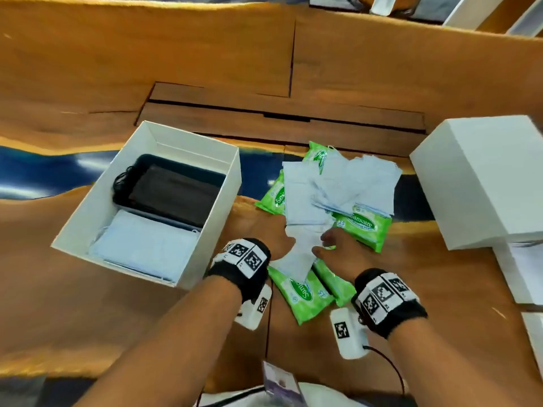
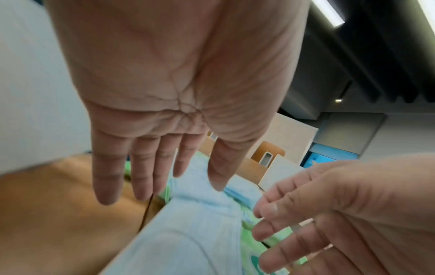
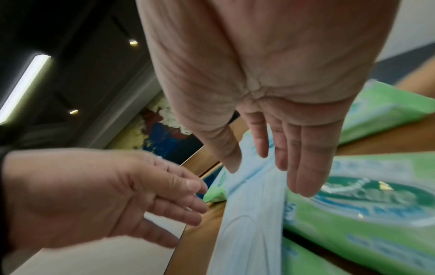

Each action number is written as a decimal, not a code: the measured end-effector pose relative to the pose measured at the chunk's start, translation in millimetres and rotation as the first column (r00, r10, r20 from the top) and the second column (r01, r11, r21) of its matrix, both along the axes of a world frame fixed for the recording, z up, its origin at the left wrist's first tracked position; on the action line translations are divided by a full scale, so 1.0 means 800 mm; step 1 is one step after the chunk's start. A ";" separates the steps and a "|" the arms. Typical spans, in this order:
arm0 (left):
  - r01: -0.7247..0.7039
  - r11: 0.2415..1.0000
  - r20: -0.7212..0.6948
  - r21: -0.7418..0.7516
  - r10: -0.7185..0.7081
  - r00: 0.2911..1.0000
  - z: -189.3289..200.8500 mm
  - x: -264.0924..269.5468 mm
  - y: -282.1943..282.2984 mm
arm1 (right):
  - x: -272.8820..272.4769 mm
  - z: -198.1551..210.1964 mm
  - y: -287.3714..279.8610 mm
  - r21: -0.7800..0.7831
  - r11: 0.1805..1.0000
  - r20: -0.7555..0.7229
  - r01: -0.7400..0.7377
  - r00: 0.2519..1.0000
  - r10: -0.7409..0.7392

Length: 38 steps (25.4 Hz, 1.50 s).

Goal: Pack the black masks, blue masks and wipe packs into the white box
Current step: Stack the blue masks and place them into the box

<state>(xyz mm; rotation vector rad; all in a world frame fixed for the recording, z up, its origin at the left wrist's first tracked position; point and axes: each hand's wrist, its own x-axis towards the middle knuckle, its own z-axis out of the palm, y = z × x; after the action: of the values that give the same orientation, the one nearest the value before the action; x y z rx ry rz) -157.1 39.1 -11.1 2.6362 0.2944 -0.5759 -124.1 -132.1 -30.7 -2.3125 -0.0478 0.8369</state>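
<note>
The open white box (image 1: 88, 218) sits at left and holds a stack of black masks (image 1: 173, 192) at its far end and blue masks (image 1: 144, 248) at its near end. Right of it lies a loose pile of blue masks (image 1: 338, 189) over several green wipe packs (image 1: 364, 227). My left hand (image 1: 279, 245) and right hand (image 1: 335, 245) hover with straight fingers on either side of the nearest blue mask (image 1: 296, 254), holding nothing. The wrist views show the left hand (image 2: 160, 186) and right hand (image 3: 270, 171) just above that mask (image 2: 188, 232) (image 3: 249, 214).
A closed white box (image 1: 482, 177) stands at right, with more white boxes (image 1: 523, 274) near the right edge. The wooden table (image 1: 117, 318) has recessed panels (image 1: 279, 116) behind the pile. A cable (image 1: 390, 365) trails from my right wrist.
</note>
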 end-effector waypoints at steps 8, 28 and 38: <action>-0.367 0.871 -0.210 -0.326 0.312 0.927 -0.076 0.029 -0.026 | 0.019 -0.013 -0.014 0.113 0.904 -0.337 0.412 0.872 -0.355; -0.466 0.384 -0.301 -0.797 0.417 0.858 -0.012 0.078 -0.048 | 0.097 -0.010 -0.073 0.465 0.593 -0.583 0.658 0.731 -0.354; -0.191 0.954 0.005 -0.230 0.198 0.980 -0.054 0.240 -0.066 | 0.222 -0.048 -0.037 0.244 0.691 -0.281 0.681 0.731 -0.621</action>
<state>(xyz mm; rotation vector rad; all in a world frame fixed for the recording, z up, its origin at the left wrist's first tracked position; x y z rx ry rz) 34.9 -13.6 -54.4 2.3582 0.4457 -0.4757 53.8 -161.7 -69.1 -1.7204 0.6435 0.5861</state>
